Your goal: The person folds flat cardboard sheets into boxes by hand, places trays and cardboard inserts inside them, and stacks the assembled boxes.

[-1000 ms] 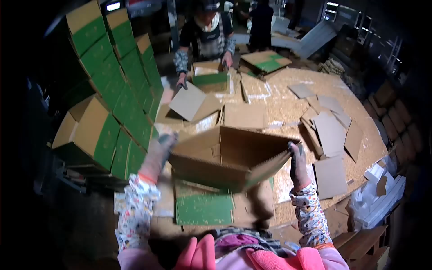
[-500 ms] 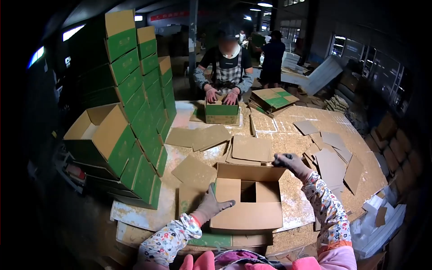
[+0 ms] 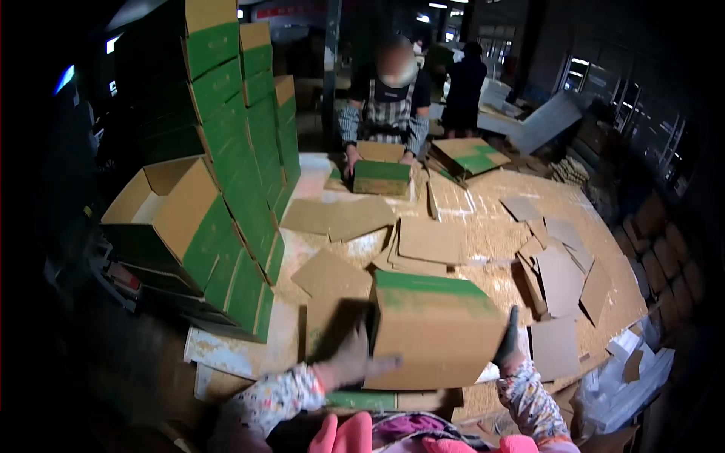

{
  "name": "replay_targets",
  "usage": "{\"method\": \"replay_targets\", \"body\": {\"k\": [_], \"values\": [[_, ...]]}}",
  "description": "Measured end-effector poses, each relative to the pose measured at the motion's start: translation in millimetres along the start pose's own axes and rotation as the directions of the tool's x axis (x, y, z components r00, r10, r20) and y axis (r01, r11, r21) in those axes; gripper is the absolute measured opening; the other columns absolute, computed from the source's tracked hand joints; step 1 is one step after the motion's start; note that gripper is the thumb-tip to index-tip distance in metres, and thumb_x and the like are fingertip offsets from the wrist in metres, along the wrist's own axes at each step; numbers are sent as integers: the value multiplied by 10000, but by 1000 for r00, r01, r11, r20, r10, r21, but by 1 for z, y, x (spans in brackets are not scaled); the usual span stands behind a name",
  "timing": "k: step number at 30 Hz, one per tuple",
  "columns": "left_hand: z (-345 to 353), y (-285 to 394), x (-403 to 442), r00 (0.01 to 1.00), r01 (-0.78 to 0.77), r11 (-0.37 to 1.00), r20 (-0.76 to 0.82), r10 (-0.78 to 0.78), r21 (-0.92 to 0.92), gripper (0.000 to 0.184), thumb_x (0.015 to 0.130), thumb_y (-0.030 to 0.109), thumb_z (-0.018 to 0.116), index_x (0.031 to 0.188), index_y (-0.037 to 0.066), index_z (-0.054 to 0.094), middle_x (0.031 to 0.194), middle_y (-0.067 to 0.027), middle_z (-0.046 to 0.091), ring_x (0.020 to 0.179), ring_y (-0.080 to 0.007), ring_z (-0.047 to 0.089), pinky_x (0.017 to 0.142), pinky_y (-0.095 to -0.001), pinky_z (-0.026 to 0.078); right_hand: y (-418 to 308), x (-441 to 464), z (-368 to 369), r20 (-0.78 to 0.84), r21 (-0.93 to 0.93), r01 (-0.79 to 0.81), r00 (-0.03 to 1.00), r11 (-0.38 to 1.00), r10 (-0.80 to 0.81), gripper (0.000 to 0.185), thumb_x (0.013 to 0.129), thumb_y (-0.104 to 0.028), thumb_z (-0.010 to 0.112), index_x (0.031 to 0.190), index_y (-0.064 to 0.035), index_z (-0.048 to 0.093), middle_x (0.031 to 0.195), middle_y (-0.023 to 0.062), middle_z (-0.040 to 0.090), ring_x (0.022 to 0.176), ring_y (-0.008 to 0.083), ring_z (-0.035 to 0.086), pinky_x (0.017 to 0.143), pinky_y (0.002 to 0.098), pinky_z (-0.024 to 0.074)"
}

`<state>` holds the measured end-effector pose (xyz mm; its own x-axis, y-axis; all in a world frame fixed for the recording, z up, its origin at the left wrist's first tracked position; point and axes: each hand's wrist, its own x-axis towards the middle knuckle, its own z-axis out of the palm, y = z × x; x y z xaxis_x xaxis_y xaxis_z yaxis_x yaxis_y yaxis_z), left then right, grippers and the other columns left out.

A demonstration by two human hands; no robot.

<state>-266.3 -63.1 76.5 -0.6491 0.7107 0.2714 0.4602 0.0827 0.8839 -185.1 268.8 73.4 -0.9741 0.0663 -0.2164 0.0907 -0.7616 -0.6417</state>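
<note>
A cardboard box (image 3: 434, 336), brown with a green band (image 3: 430, 282) along its far upper edge, is tilted over the table in front of me. Its open flaps are out of sight. My left hand (image 3: 350, 357), gloved and blurred, holds the box at its left side, one finger reaching across the near face. At the opposite side, my gloved right hand (image 3: 511, 341) presses against the right edge with its fingers pointing up. Flat cardboard sheets (image 3: 430, 240) lie just beyond the box, and another brown sheet (image 3: 330, 273) is left of it.
Tall stacks of green-and-brown boxes (image 3: 226, 143) rise at left. Across the table (image 3: 472, 204), a co-worker (image 3: 389, 94) grips another box (image 3: 383, 177). Folded cartons (image 3: 470, 158) lie beside it. Loose cardboard pieces (image 3: 560, 279) cover the right side; plastic wrapping (image 3: 623, 381) sits at the right edge.
The box has been turned over, so its open flaps no longer face me. My right hand has come down from the far flap to its right side. The co-worker's hands moved to their box's sides.
</note>
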Motion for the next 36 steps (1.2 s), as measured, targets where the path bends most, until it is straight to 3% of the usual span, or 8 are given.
{"method": "replay_targets", "body": {"k": [5, 10, 14, 18, 21, 29, 33, 36], "values": [[-43, -113, -93, 887, -142, 670, 394, -240, 728, 602, 837, 292, 589, 1314, 4, 363, 1319, -232, 368, 1240, -374, 347, 1029, -478, 298, 14, 33, -12, 58, -932, 34, 997, 361, 55, 755, 819, -339, 609, 1355, 65, 265, 1358, 235, 383, 1267, 303, 376, 1041, 319, 299], [-17, -31, 43, 837, 259, 963, -482, -259, -69, 534, 819, 165, 611, 1265, -30, 391, 1274, -187, 441, 1171, -287, 428, 1007, -360, 329, 58, 41, -27, 539, -818, 478, 831, -321, -137, 521, 906, -175, 469, 1379, -51, 290, 1353, 271, 351, 1204, 377, 418, 1032, 374, 308], [-33, -96, 58, 897, 399, 897, -285, -339, 190, 397, 815, 68, 576, 1186, -34, 478, 1175, -148, 530, 1091, -244, 490, 963, -330, 360, 16, -12, -82, -259, -829, 81, 822, 554, -508, 767, 874, -534, 458, 1354, 40, 291, 1408, 243, 294, 1290, 345, 322, 1074, 369, 242], [-41, -75, 51, 876, 465, 837, -286, -387, 290, 357, 811, 45, 571, 1155, -21, 502, 1124, -130, 558, 1027, -233, 521, 933, -323, 385, -35, -120, -284, -551, -794, -137, -248, 592, -797, 873, 755, -404, 692, 1339, 85, 266, 1357, 291, 316, 1290, 344, 297, 1076, 374, 241], [-29, -77, 66, 850, 512, 807, -310, -427, 294, 372, 818, 28, 573, 1176, -23, 483, 1130, -126, 554, 1029, -225, 517, 925, -318, 391, -51, -166, -413, -504, -591, -396, -499, 703, -705, 860, 700, -375, 755, 1296, 90, 344, 1302, 248, 414, 1199, 291, 418, 1015, 359, 328], [-43, -89, 50, 799, 600, 611, -420, -430, 516, 408, 840, 46, 566, 1223, -30, 447, 1191, -141, 538, 1084, -223, 513, 949, -317, 396, -124, -224, -422, -873, -267, 577, 194, 772, -447, 408, 877, -180, 580, 1217, 24, 486, 1139, 105, 588, 1046, 237, 562, 942, 323, 432], [-38, -87, 66, 781, 625, 582, -396, -484, 521, 476, 822, 51, 598, 1250, -44, 413, 1226, -168, 509, 1110, -246, 500, 972, -330, 384, -137, -217, -509, -359, -861, -502, 490, 80, -795, 432, 926, -280, 486, 1242, 14, 486, 1241, 145, 540, 1169, 223, 493, 986, 310, 379], [-39, -85, 67, 772, 635, 584, -390, -502, 506, 508, 808, 57, 623, 1256, -49, 407, 1229, -175, 502, 1120, -253, 493, 985, -333, 373, -159, -131, -438, -862, -447, 272, 125, 852, -492, 409, 849, -294, 607, 1146, -16, 566, 1090, 55, 612, 951, 196, 568, 855, 318, 450]]}}
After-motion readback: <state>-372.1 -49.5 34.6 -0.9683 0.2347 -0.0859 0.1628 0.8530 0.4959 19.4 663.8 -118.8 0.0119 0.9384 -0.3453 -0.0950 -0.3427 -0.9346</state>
